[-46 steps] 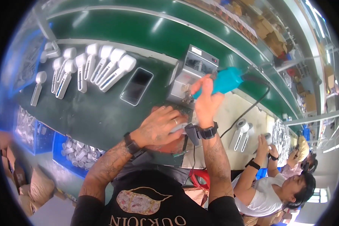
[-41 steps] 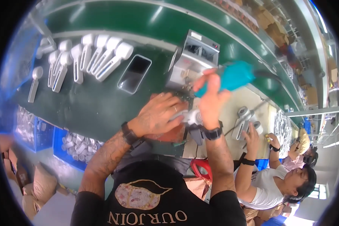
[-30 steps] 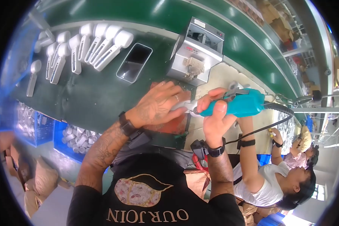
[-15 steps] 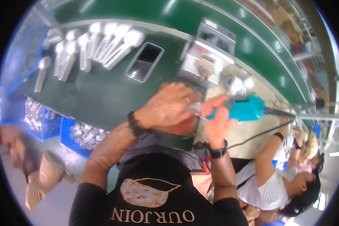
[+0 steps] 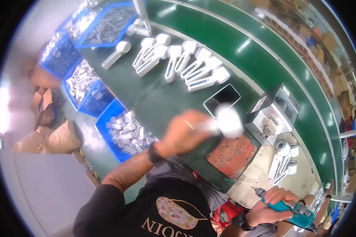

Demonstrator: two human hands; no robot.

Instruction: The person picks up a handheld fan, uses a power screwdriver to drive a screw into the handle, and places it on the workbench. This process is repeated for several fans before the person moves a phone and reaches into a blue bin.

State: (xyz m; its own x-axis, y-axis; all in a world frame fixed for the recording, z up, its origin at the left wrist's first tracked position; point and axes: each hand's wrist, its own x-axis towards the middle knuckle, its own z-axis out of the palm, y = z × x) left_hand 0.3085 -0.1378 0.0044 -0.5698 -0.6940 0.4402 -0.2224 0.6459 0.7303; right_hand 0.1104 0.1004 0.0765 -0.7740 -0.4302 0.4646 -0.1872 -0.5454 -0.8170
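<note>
My left hand (image 5: pixel 188 132) is closed on a white round-headed handle piece (image 5: pixel 230 121), blurred by motion, above the table by a worn orange-red mat (image 5: pixel 232 156). At the lower right, my right hand (image 5: pixel 271 207) wraps round a teal electric screwdriver (image 5: pixel 305 219), its metal tip pointing up and left, apart from the white piece. Several similar white handle pieces (image 5: pixel 205 79) with a blue strip lie in a row across the green table (image 5: pixel 146 94). Beside them sits a phone (image 5: pixel 222 100) with a dark screen.
A grey-white machine (image 5: pixel 261 128) stands right of the mat. Several white pieces (image 5: pixel 281 164) lie on a beige surface, near a thin screwdriver (image 5: pixel 241 181). Blue crates (image 5: pixel 103 93) of white parts line the table's left side; another blue crate (image 5: pixel 83 41) holds grey parts.
My view has swung to the left. The screwdriver in my right hand has drawn away from the white piece, down to the right. My left hand still holds the piece.
</note>
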